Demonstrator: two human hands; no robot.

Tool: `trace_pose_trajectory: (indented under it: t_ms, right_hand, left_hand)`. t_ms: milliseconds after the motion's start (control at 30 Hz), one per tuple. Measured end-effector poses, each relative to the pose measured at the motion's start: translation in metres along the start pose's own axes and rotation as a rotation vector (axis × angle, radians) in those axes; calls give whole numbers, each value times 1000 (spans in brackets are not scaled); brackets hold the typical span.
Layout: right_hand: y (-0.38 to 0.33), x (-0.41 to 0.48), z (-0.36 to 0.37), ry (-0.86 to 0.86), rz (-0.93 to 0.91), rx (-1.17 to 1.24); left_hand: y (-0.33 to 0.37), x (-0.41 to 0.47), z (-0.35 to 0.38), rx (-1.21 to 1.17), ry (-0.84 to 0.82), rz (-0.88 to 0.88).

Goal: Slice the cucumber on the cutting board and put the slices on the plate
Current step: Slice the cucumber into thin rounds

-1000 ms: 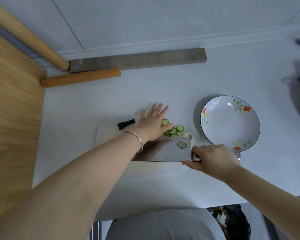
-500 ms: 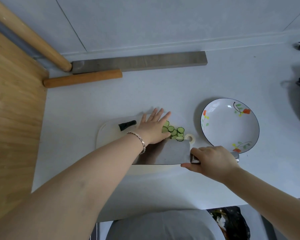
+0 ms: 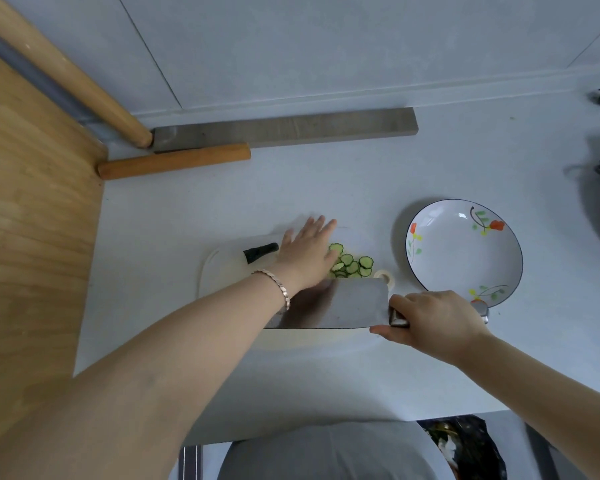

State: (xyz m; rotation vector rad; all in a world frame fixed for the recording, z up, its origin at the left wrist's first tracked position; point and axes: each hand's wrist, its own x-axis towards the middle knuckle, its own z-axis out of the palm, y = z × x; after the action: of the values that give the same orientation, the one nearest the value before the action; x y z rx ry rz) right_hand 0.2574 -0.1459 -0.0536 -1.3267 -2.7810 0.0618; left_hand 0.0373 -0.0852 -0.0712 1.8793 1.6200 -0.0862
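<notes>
- The cucumber slices [image 3: 352, 265] lie in a loose, overlapping heap at the right end of the cutting board [image 3: 222, 275], between the left hand and the plate.
- Expect the slices to be thin, light, limp and wet. They will likely cling to steel and skin and slide over one another.
- Do not pinch single slices. Take the heap from its side and move it as one mass.
- A dark stem end [image 3: 260, 252] lies apart on the left part of the board. Judge it as waste.
- Your left hand [image 3: 305, 254] lies palm down with fingers straight and holds nothing. Its thumb side rests against the heap.
- The cleaver [image 3: 343, 306] lies nearly flat on the board, broad face up, with its far edge at the heap. This stiff face should serve as a carrier.
- Your right hand [image 3: 433, 320] has its fingers curled round the cleaver handle.
- The plate [image 3: 458, 258] stands on the counter [image 3: 326, 188] just right of the board, with no slices in it. Treat it as breakable.
</notes>
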Motion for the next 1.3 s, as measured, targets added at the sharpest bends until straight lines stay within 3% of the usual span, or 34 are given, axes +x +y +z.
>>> trace_pose_trajectory:
  t_ms: [100,200,267,333,400,567,667,767,933,1067,1133,1233,1300]
  right_hand:
    - [4,-5,-7,-58,89,-6]
    - [4,-7,-17,-117,295,53]
    - [1,-4,-24,-221,525,202]
    - [-2,-2,-20,-211,666,366]
    - [-7,5,-18,-165,770,497]
    - [-20,16,-6,-163,952,783]
    - [-29,19,-2,-171,990,871]
    - [-33,21,-2,-192,983,870]
    - [-36,19,-5,-219,971,889]
    - [-40,21,-8,-241,1027,1039]
    - [-41,22,-10,-288,1043,1096]
    - [-41,23,-11,-377,1022,1105]
    - [-43,23,-9,-445,993,1069]
  left_hand:
    - [-17,-7,-23,-107,224,-24]
    - [-50,-18,-42,-231,383,-107]
    - [-68,-28,-46,-249,449,-161]
    - [-76,-36,-41,-220,480,-186]
    - [-76,-42,-30,-159,466,-166]
    - [-59,-37,-1,242,139,292]
    - [-51,-31,4,473,10,258]
    - [-59,-32,0,546,-32,189]
    - [-84,-47,-13,734,183,170]
    - [-80,-61,-6,396,260,164]
    - [-62,-63,3,183,185,143]
    - [-43,-65,20,173,24,139]
    - [-40,-68,28,154,33,102]
